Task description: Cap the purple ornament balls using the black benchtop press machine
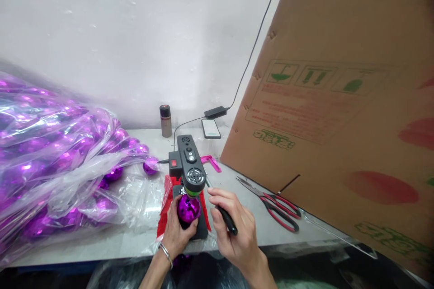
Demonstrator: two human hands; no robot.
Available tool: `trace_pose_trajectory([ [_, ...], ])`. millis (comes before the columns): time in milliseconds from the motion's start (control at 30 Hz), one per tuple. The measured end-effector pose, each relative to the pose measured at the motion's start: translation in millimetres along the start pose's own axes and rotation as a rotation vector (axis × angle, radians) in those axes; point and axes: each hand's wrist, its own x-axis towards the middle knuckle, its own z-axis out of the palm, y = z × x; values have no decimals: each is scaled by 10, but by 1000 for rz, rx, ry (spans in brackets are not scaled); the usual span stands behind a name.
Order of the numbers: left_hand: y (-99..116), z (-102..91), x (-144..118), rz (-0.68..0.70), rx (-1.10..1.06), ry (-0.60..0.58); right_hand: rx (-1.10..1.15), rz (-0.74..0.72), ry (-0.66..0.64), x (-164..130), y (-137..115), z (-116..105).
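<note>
My left hand (179,230) is wrapped round a shiny purple bauble (189,208), which sits directly under the head of a small black bench machine (195,176). That machine has round grilles on top and a red switch on its side box. Between the fingers and thumb of my right hand (237,230) is a black handle (226,220), just right of the bauble. A thin metal rod shows near my fingertips; whether it joins the handle I cannot tell. Red cloth or film (164,216) lies under the machine's base.
Clear plastic bags (74,158) of purple baubles fill the left, one loose bauble (150,165) nearby. Red-handled scissors (276,207) lie to the right, below a large cardboard box (325,113). A dark-capped bottle (165,122), phone (210,129) and power adapter (216,112) are behind.
</note>
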Motion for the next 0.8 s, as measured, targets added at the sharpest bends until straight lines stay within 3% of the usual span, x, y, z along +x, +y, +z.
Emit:
trace_pose_trajectory([
  [300,60,-27,13,-68,-71,-81,74,78,27,-111,-9,33],
  [600,84,-20,2,-82,-76,-66,157,128,43,-112,-53,127],
  [800,-5,-10,-39,-117,-68,-103,209,183,78,-185,-60,204],
])
